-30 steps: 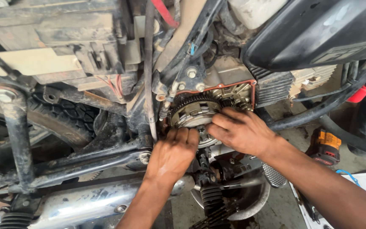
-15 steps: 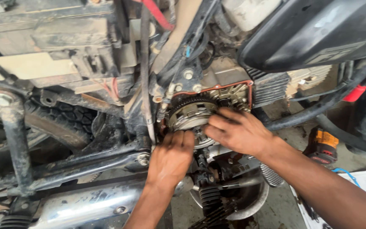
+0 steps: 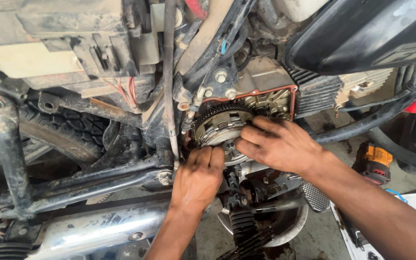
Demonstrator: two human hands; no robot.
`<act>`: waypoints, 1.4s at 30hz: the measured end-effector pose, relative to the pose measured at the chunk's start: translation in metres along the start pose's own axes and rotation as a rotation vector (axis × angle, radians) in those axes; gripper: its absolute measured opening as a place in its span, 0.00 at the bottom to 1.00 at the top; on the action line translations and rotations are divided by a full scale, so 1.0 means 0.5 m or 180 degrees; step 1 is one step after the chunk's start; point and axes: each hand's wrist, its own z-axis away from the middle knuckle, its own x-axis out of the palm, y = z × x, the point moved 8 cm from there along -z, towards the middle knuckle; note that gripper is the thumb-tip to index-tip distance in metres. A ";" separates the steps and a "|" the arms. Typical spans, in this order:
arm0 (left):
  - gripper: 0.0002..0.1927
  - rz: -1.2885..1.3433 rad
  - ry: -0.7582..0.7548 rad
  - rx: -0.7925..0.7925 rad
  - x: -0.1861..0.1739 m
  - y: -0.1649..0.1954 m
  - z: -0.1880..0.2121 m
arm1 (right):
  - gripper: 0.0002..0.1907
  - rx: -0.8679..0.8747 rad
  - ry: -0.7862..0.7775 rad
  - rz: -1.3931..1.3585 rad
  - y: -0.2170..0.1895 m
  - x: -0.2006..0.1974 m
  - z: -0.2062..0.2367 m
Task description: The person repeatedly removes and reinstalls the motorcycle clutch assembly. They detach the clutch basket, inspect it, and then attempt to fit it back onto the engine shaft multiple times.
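A round toothed clutch assembly (image 3: 217,126) sits in the open side of a motorcycle engine, framed by a red gasket edge (image 3: 266,90). My left hand (image 3: 197,178) comes up from below, its fingertips pressed against the lower edge of the clutch. My right hand (image 3: 278,144) reaches in from the right, fingers curled on the clutch's right side near its centre. Both hands are greasy. The part of the clutch under my fingers is hidden.
A knobbly rear tyre (image 3: 68,127) lies at left behind dark frame tubes (image 3: 6,144). A chrome exhaust pipe (image 3: 97,228) runs along the bottom. A black seat (image 3: 362,29) fills the top right. A foot peg (image 3: 316,196) and an orange-and-black power tool (image 3: 374,162) lie at right.
The view has shifted slightly. My right hand's fingers have slid a little further left across the clutch face; my left hand stays against its lower edge.
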 end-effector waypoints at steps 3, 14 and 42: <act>0.07 -0.0058 -0.0311 -0.0064 0.016 -0.006 0.002 | 0.11 0.0033 -0.0030 -0.0037 0.002 -0.002 -0.004; 0.09 -0.0029 -0.0384 0.0232 -0.001 -0.003 -0.015 | 0.12 0.0146 0.0105 -0.0176 0.012 -0.010 -0.003; 0.09 -0.0040 -0.0117 0.0105 0.001 0.006 -0.002 | 0.14 0.0243 0.0185 -0.0062 0.001 0.003 0.009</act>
